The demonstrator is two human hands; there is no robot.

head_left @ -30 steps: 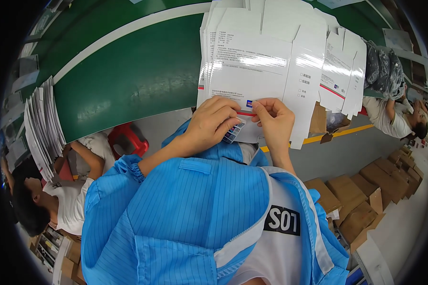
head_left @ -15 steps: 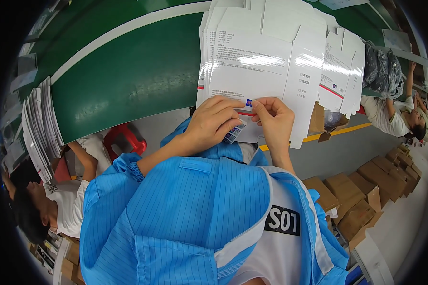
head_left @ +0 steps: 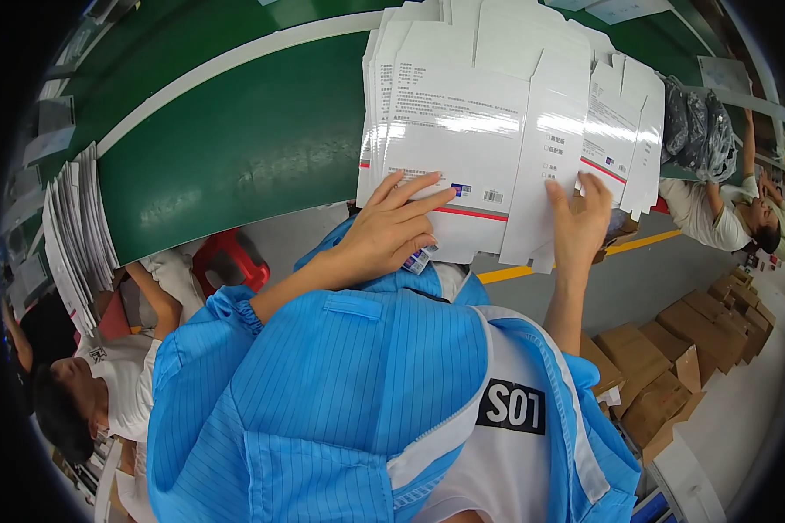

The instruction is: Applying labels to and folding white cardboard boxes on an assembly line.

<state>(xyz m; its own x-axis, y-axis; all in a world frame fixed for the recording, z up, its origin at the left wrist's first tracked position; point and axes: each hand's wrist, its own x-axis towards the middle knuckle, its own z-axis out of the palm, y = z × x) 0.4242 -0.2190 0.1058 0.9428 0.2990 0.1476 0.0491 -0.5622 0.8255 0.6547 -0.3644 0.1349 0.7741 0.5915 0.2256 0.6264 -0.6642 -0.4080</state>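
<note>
Flat white carton blanks with a red stripe lie stacked on the green table. A small blue sticker sits by the stripe on the top blank, beside a printed barcode. My left hand rests at that blank's lower left, its upper fingers stretched toward the sticker. A small sticker sheet is held under its thumb, mostly hidden. My right hand is at the blank's right edge, thumb on the side panel and fingers apart; nothing shows between them.
More carton blanks lie to the right, beside black items in clear plastic bags. A bundle of flat cartons stands at the left edge. Co-workers sit at both sides. Brown boxes and a red stool are on the floor.
My right hand has left the blue sticker and moved right to the blank's edge, its fingers spreading. The left hand stays nearly in place, with its fingers more spread.
</note>
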